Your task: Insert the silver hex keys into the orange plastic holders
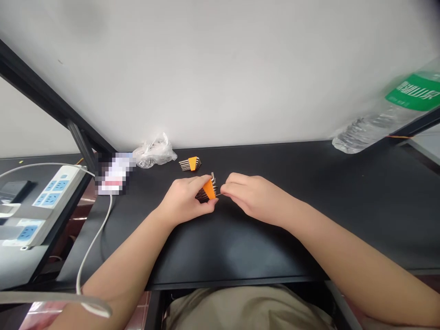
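My left hand (187, 199) grips an orange hex key holder (209, 189) between thumb and fingers, just above the black tabletop. Several bent metal hex keys stick out of both its sides. Close on its right, my right hand (249, 195) pinches a thin hex key (220, 194) at the holder's lower corner. Whether that key sits in the holder or is partly out, I cannot tell. Behind my left hand, a second orange holder (193, 163) full of hex keys lies on the table, touched by neither hand.
A crumpled clear plastic bag (156, 151) lies by the wall, beside a blurred-out packet (115, 173). White power strips (57, 192) and a white cable (99, 233) are at the left. A large plastic bottle (388, 112) with a green label leans at the right.
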{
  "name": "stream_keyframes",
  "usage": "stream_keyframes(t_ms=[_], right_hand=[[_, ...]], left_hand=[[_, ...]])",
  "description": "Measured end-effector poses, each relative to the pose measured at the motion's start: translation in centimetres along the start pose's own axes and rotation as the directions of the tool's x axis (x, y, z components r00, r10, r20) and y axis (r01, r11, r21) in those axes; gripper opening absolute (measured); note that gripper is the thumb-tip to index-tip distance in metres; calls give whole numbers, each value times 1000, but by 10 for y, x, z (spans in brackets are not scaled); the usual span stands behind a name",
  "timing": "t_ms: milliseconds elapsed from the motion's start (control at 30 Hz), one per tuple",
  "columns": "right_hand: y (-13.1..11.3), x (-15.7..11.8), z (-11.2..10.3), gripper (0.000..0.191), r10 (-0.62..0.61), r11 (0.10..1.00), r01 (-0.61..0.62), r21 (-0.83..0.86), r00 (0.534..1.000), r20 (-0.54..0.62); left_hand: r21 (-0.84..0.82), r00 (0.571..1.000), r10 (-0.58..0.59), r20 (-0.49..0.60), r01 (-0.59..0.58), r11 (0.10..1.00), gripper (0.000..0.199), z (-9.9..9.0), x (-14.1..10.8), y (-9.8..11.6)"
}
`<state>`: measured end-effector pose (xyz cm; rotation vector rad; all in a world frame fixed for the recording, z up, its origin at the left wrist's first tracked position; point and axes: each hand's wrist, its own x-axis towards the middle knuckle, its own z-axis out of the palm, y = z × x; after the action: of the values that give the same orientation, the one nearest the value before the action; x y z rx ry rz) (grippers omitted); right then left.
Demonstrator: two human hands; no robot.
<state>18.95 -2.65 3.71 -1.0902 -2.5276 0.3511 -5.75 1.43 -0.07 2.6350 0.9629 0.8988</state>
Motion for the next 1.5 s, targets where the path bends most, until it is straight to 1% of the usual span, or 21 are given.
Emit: stream_keyframes(t_ms=[100,167,267,333,400,467,533,567,633,700,767,833,900,967,1100,1167,1267,1300,1367,1433,1500], right_hand=[[0,4,6,22,-21,990,21,137,1000,-4],[1,7,13,15,26,956,-13,293,999,-40],[4,9,24,4,199,847,-119,518,975,-102],[6,9,31,8,261,809,-122,575,951,-166],[7,9,38,12,222,852,-46,522,935,-278],[8,8,45,22,108,915,50,401,925,-363],[9,7,50,35,8,952,104,286,930,-367],[10,7,51,40,-13,962,108,250,936,-353],[11,8,50,44,-13,974,91,208,936,-350],[13,9,45,49,-22,980,93,173,928,-373],[15,10,39,64,-74,984,126,129,935,-347],[18,9,35,81,-133,980,165,113,959,-250],[20,7,34,87,-133,976,157,149,978,-160],[20,5,35,87,-82,970,106,220,990,-114],[18,8,40,78,22,910,26,413,993,-112],[17,12,45,62,138,824,-47,565,983,-119],[18,19,57,36,379,620,-205,757,923,-61],[19,21,61,33,430,566,-234,791,902,-41],[25,24,69,36,467,500,-251,829,884,-14],[34,25,72,39,482,477,-266,838,876,4],[49,24,69,38,521,516,-323,793,853,8]], left_hand=[[-51,997,-41,68,45,998,37,0,2,6],[-81,991,-76,108,85,993,30,1,2,8],[-110,987,-144,69,151,982,32,2,2,8],[-135,979,-205,10,205,969,38,3,1,6],[-178,963,-267,-36,256,950,41,5,-1,3],[-224,944,-323,-72,300,927,42,6,-1,0],[-257,923,-371,-99,336,906,41,8,-2,-2],[-269,915,-390,-109,350,897,41,9,-1,-2],[-290,904,-413,-108,369,883,41,9,-1,-2],[-298,911,-406,-72,369,880,41,7,0,1],[-290,935,-355,-5,338,895,37,5,1,5],[-278,957,-288,44,288,916,32,4,2,10],[-261,966,-249,67,258,930,27,3,2,13],[-232,967,-239,82,252,939,25,3,2,13],[-155,970,-231,74,240,958,33,7,1,8],[-94,976,-214,48,217,972,40,11,0,6],[32,985,-172,35,171,985,42,20,1,9],[67,986,-160,48,157,985,42,22,2,11],[95,985,-148,91,140,986,44,24,5,13],[91,980,-160,119,150,984,50,19,9,10],[102,973,-205,107,194,976,56,9,14,-1]])
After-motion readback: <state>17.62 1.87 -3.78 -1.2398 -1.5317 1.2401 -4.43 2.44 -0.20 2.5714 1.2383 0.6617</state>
